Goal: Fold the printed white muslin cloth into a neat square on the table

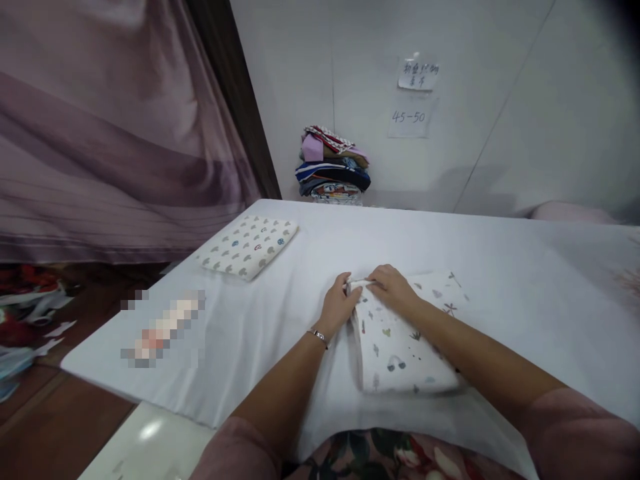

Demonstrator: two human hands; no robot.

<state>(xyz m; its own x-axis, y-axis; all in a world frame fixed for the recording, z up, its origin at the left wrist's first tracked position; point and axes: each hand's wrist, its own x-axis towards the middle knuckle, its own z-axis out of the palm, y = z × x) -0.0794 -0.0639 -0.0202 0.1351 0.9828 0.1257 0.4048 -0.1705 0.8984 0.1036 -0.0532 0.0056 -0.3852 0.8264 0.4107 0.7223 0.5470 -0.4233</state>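
A white cloth (400, 353) with small printed motifs, a rainbow and plants among them, lies folded in layers on the table in front of me. My left hand (341, 303) grips its far left corner, thumb on top and fingers at the outer side. Close beside it, my right hand (395, 287) pinches the far edge of the same cloth. Part of the fabric reaches out to the right under my right forearm. A second folded cloth (250, 247), cream with grey mushroom-like prints, rests toward the table's far left.
The white-covered table (310, 247) has its left edge near a pink curtain (125, 133). A pixelated item (167, 327) lies at the left. Behind the table is a stack of folded textiles (333, 167) by the wall, which bears handwritten paper notes (410, 120).
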